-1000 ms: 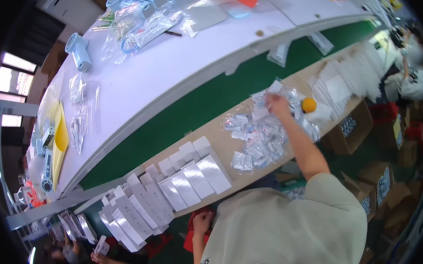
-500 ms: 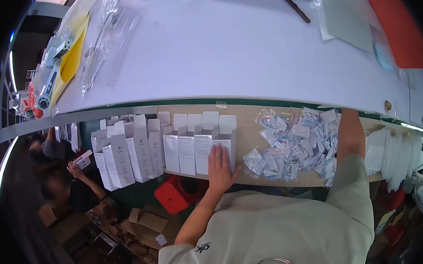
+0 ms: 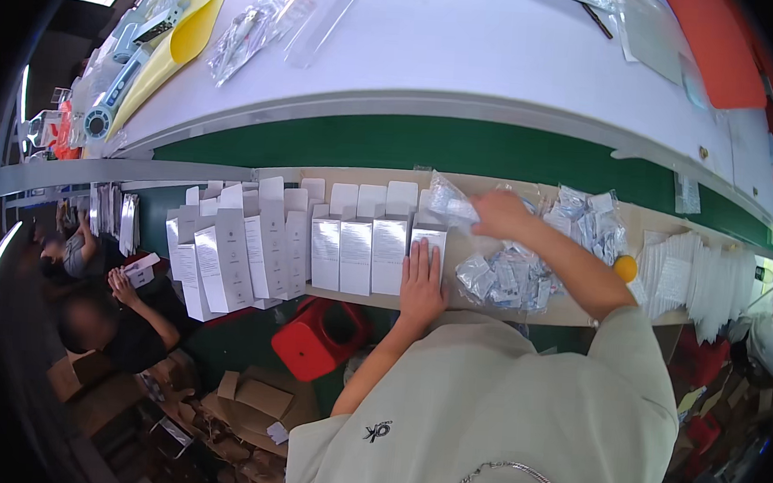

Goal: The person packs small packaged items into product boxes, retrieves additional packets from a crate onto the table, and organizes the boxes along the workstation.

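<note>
A row of white cartons (image 3: 355, 256) stands upright on the narrow bench, tops open and flaps raised. My left hand (image 3: 422, 283) lies with its fingers stretched flat against the front of the row's rightmost white carton (image 3: 428, 238). Just above that carton's opening, my right hand (image 3: 501, 215) pinches a clear plastic packet (image 3: 449, 201) with pale contents that I cannot make out. Under and beside my right forearm spreads a heap of similar clear packets (image 3: 510, 280). More tall white cartons (image 3: 233, 263) stand closely grouped to the left.
Stacks of folded white paper (image 3: 672, 275) stand at the right, by a round yellow object (image 3: 626, 268). A white shelf (image 3: 433, 63) overhangs the bench's far side. A red stool (image 3: 318, 339) and cardboard boxes (image 3: 262, 402) are below. Another person (image 3: 125, 314) sits at left.
My right hand has come from the far right, beneath the shelf edge, leftward to the cartons and now holds a packet. My left hand stays on the rightmost carton. The view has shifted.
</note>
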Tool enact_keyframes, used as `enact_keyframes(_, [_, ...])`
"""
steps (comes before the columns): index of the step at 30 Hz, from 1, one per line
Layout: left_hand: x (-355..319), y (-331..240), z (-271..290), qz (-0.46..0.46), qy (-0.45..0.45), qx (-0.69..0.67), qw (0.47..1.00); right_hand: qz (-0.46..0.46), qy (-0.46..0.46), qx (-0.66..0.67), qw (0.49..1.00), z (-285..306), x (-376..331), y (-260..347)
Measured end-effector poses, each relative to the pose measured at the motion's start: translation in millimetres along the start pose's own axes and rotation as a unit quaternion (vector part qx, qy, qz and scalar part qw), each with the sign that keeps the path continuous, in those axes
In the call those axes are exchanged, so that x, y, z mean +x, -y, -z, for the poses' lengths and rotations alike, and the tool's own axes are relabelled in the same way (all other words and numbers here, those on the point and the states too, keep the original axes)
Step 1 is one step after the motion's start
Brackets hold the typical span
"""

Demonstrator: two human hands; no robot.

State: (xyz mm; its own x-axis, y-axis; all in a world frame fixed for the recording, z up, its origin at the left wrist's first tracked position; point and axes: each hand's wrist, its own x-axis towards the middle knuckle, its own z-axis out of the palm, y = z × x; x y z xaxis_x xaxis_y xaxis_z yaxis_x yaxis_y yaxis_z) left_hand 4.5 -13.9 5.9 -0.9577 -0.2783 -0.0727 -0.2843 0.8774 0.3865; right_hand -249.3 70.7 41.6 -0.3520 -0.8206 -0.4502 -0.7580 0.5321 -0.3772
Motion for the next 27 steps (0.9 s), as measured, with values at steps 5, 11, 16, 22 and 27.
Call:
enact_keyframes(5, [-3, 2, 6, -0.009, -0.015, -0.022, 1.0, 0.165, 0.041, -0.195, 0.966, 31, 31, -19])
enact_keyframes(11, [-3, 5, 1, -0.033, -0.01, -0.004, 0.999, 0.314, 0.054, -0.131, 0.939, 2, 83, 14])
enact_keyframes(16, [-9, 8, 3, -0.02, -0.017, -0.028, 0.999, 0.263, 0.043, 0.324, 0.908, -39, 63, -2])
enact_keyframes(22, [-10, 8, 2, -0.017, -0.014, -0.02, 1.0, -0.056, -0.121, -0.037, 0.99, -18, 1, -59])
enact_keyframes(27, [-7, 4, 4, -0.026, -0.017, -0.009, 0.999, -0.041, -0.153, 0.04, 0.987, -57, -3, -67])
